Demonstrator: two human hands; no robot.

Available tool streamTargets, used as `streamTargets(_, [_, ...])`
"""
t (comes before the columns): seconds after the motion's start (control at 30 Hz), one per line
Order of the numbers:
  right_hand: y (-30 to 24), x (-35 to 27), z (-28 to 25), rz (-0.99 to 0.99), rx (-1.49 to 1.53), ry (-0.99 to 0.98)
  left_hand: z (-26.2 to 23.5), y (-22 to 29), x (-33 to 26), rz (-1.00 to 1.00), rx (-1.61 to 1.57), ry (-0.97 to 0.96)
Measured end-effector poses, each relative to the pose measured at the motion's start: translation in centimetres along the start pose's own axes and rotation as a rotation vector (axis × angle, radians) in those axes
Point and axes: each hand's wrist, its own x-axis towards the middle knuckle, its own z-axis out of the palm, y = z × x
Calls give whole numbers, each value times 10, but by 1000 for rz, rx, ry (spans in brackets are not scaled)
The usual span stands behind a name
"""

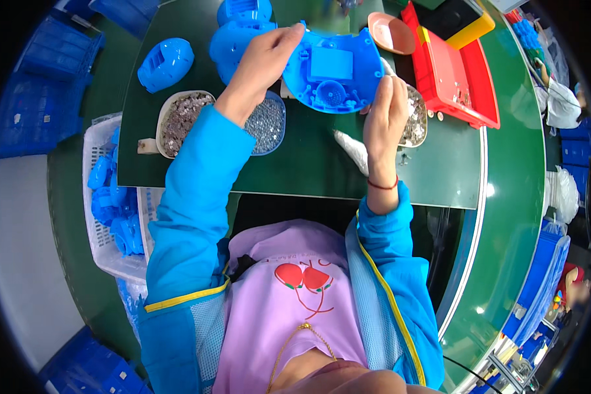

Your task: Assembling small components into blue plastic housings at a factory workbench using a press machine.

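- Blue plastic shell (331,65): held up at upper center of frame, over the surface (295,172); hollow inner side shown.
- Look: bright blue, rounded lower edge; raised rectangular patch mid-shell, round dotted grille below it, small posts near the rim.
- Left hand (262,60): partly closed on shell's left edge, thumb at top; other fingers mostly hidden.
- Right hand (386,118): fingers bent in at shell's lower right edge, grip partly hidden.
- Held shells: one.
- Other blue housings: one lying apart (166,64), upper left; at least two more bunched at top, left of center, part-covered by left hand.
- Bowls of small shiny bits: three. Pale bowl (159,131) left of center, blue bowl (285,119) just beside it, second pale bowl (426,123) part-hidden behind right hand. Bits too small to be counted.
- Pinkish dish (392,34): one, upper right.
- Red tray (443,59): one, upper right, with small bits inside.
- White elongated item (352,152): one, beside right wrist.
- White crate (102,255): one, left of frame; blue parts piled inside, count cannot be told.
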Motion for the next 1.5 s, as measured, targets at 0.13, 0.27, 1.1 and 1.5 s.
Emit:
streamTargets(0.13, [-2,10,14,2,-17,57,-1,-1,18,-47,-2,9])
streamTargets(0.27, [11,23,18,120,4,8,1,-9,31,-50,-9,51])
streamTargets(1.1, [-56,86,-14,-274,690,509,-1,85,-11,841,-180,589])
streamTargets(1.5, [-60,86,-12,-247,699,508,-1,84,-10,867,-170,587])
